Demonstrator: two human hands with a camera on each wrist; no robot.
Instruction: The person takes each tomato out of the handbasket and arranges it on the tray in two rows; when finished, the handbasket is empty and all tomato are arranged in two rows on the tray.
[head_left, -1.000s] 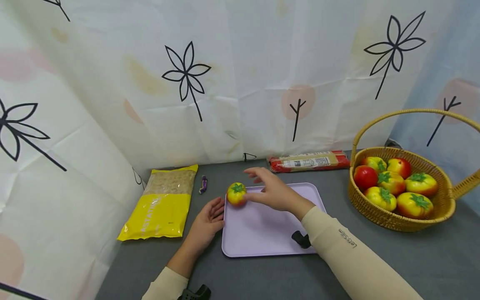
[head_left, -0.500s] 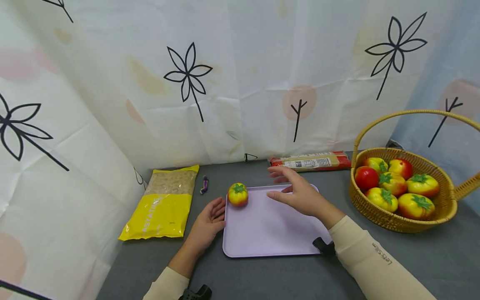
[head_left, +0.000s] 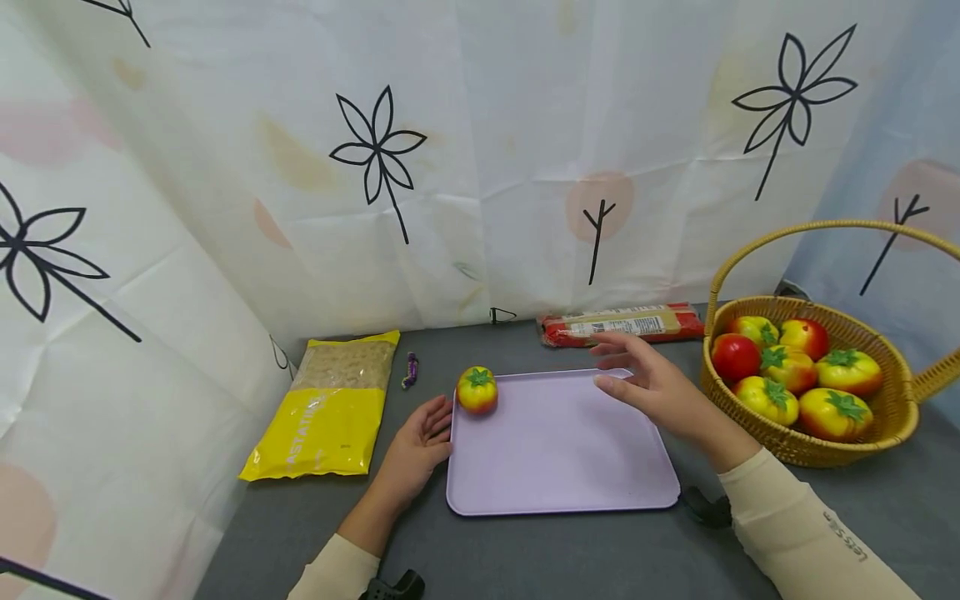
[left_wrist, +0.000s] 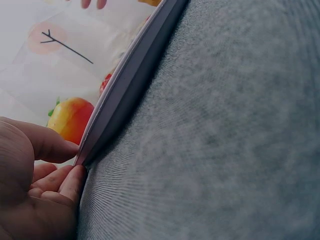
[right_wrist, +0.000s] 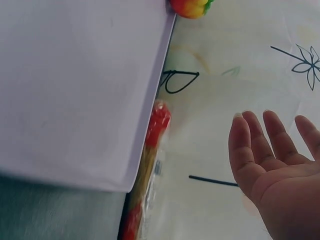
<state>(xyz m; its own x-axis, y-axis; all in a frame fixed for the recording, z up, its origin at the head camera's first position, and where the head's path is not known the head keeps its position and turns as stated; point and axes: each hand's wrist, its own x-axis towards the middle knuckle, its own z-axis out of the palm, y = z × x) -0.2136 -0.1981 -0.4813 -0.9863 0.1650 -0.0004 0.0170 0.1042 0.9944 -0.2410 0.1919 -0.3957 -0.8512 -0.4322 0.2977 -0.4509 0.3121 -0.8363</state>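
Note:
A yellow-and-red, tomato-like fruit (head_left: 477, 390) with a green leafy top sits in the far left corner of a lilac tray (head_left: 562, 450). Along the tray's left edge lies my left hand (head_left: 412, 446). In the left wrist view its thumb and fingertips touch the rim, just below the fruit (left_wrist: 73, 119). My right hand (head_left: 663, 392) hovers over the tray's far right corner, holding nothing. Its fingers are spread and slightly bent in the right wrist view.
A wicker basket (head_left: 787, 454) of similar fruit stands at the right, its tall handle arching above. Left of the tray lie a yellow pasta bag (head_left: 330, 429) and a small purple-wrapped candy (head_left: 410, 370). Behind is a red-and-clear noodle packet (head_left: 622, 323) by the curtain (head_left: 480, 167).
My right hand has drawn away from the fruit and moved right across the tray toward the basket. The fruit stays in the corner; my left hand has kept its place.

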